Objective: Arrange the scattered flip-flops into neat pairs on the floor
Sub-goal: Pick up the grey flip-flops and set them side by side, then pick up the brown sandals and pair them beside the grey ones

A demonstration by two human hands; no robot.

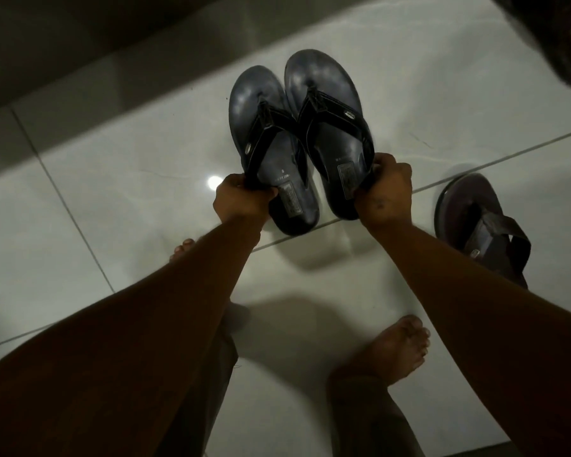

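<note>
Both forearms are stretching down past my bare right foot point(399, 347) on the glossy white tile floor point(112, 199), where a lamp glare is shining. Off to the right a brown sandal point(482, 225) is lying alone. My left hand point(241, 199) is pinching the left flip-flop point(264, 136) by its strap; my right hand point(388, 189) is gripping the right flip-flop point(327, 103), both side by side, toes pointing away.

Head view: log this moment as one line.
left hand: grips left flip-flop | right hand: grips right flip-flop | pair: side by side | brown sandal: on floor
</note>
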